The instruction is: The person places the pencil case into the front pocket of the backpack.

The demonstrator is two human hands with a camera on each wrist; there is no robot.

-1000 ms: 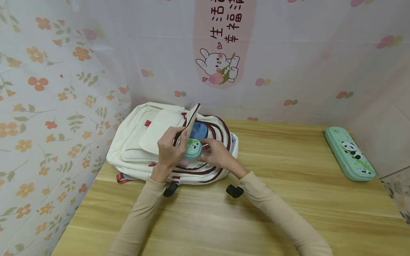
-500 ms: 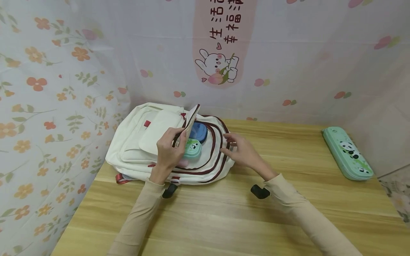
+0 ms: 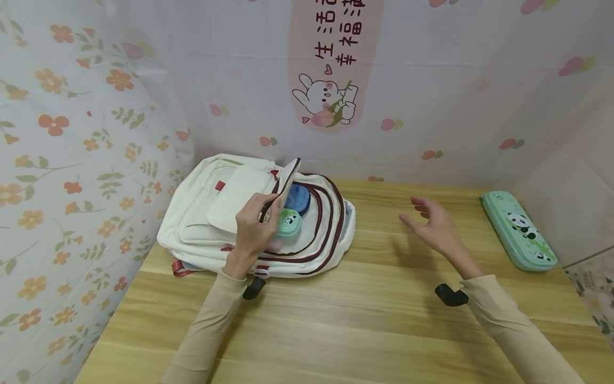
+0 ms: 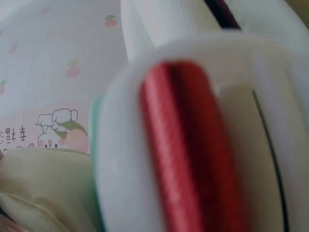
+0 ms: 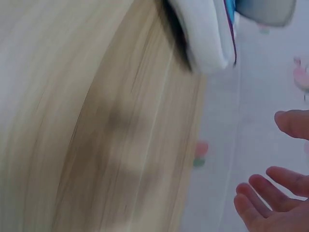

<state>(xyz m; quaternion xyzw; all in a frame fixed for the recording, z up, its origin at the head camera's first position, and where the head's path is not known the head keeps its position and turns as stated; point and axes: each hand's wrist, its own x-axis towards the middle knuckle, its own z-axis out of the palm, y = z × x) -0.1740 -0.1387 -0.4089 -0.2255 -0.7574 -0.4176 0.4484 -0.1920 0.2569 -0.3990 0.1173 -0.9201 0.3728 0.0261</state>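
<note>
Left hand (image 3: 251, 226) pinches the raised flap (image 3: 287, 178) of the white backpack (image 3: 211, 213) lying on the table (image 3: 336, 320), holding its compartment open over a small green panda case (image 3: 289, 222) and a blue pouch (image 3: 297, 197). Right hand (image 3: 434, 226) hovers empty with fingers relaxed, between the backpack and a green panda pencil case (image 3: 519, 230) at the table's right edge.

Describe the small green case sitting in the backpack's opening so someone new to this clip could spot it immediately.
Start at the white backpack lying at the table's far left. The left hand holds its flap up, and in the opening lies the small mint-green panda case, in front of a blue pouch. It is far shorter than the long panda pencil case at the table's right edge.
</note>
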